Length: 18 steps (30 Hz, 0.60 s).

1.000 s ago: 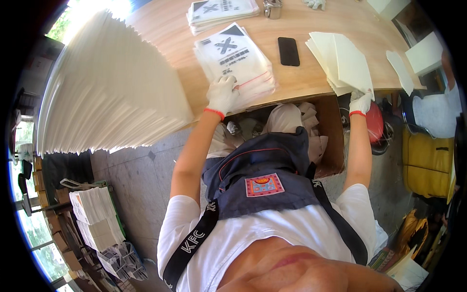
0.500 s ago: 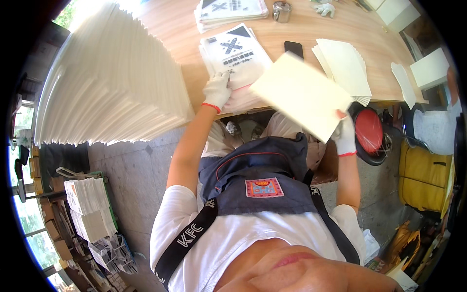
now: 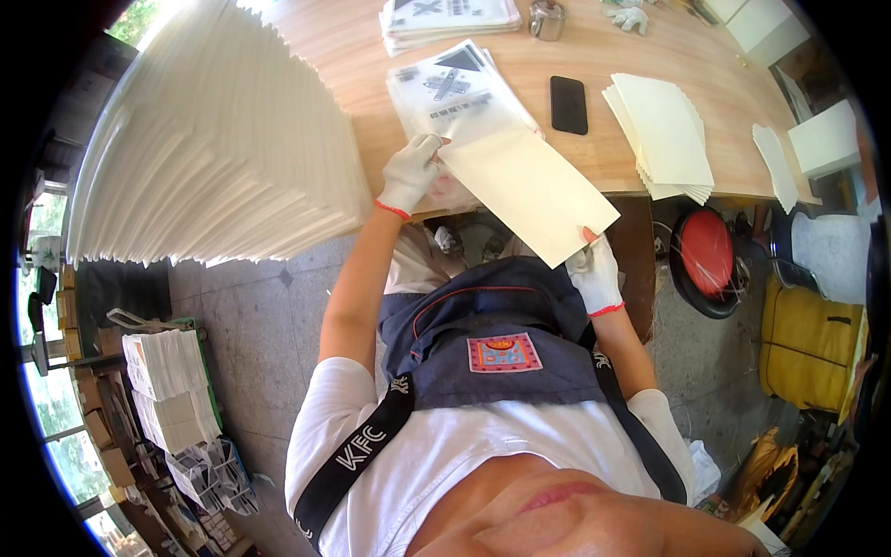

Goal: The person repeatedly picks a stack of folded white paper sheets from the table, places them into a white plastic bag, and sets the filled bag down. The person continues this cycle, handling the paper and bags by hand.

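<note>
My right hand (image 3: 594,269), in a white glove with bare fingertips, grips the near right corner of a cream sheet or thin pad of paper (image 3: 534,190). The paper slants across the table's front edge, its far left end against the printed clear plastic bag (image 3: 455,97). My left hand (image 3: 410,172), gloved alike, is closed at the bag's near end, pinching its film beside the paper's corner. Whether the corner is inside the bag or on top of it, I cannot tell. More bags lie beneath this one.
A tall stack of white paper (image 3: 223,158) stands at the left. Beyond the bag are another bag pile (image 3: 450,23) and a metal mug (image 3: 547,20). To the right lie a black phone (image 3: 568,105) and fanned cream sheets (image 3: 661,130). A red stool (image 3: 703,251) stands below.
My right hand has brought the cream paper left and down, so its far end now meets the bag by my left hand. The bag's film looks lifted, and the phone is fully uncovered.
</note>
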Tool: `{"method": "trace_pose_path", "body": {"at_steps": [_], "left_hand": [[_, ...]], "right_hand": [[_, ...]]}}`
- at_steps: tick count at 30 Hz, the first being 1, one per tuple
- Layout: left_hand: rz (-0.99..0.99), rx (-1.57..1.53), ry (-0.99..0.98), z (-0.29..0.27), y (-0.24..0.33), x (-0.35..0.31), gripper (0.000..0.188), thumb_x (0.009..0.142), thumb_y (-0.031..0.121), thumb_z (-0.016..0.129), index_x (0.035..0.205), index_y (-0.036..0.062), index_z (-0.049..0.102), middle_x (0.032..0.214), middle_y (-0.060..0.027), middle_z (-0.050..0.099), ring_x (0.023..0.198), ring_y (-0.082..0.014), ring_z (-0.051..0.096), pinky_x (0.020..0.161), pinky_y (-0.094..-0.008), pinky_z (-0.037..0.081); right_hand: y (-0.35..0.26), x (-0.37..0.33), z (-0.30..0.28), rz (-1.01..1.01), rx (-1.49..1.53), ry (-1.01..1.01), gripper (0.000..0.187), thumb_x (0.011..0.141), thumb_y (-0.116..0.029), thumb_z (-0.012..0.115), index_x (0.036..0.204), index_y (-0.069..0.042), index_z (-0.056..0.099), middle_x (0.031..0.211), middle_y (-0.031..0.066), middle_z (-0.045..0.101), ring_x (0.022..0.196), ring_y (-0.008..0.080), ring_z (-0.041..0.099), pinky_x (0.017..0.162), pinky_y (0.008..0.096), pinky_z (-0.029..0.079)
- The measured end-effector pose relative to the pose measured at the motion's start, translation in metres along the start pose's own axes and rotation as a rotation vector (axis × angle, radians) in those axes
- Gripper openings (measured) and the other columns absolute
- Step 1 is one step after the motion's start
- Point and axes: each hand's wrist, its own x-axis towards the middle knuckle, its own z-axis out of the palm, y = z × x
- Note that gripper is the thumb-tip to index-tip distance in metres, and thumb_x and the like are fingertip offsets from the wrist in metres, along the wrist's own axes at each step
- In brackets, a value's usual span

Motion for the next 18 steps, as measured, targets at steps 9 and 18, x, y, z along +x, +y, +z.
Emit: {"method": "trace_pose_path", "body": {"at_steps": [9, 18], "left_hand": [[0.03, -0.1, 0.108, 0.009, 0.008, -0.023, 0.035, 0.066, -0.005, 0.05, 0.095, 0.0112, 0.061, 0.079, -0.0038, 0.055, 0.064, -0.0169, 0.056, 0.057, -0.029, 0.045], [-0.031, -0.173, 0.442, 0.028, 0.023, -0.047, 0.038, 0.063, -0.009, 0.051, 0.095, 0.0086, 0.063, 0.081, -0.0065, 0.055, 0.066, -0.02, 0.053, 0.06, -0.03, 0.045]], "right_hand": [[0.006, -0.014, 0.017, -0.037, -0.073, 0.05, 0.029, 0.089, -0.008, 0.045, 0.118, -0.005, 0.045, 0.103, 0.0063, 0.057, 0.077, 0.0124, 0.059, 0.053, 0.0211, 0.05], [-0.001, -0.039, 0.025, -0.06, -0.198, -0.066, 0.025, 0.091, -0.012, 0.045, 0.115, -0.006, 0.047, 0.088, 0.004, 0.059, 0.051, 0.0074, 0.052, 0.037, 0.0194, 0.038]]}}
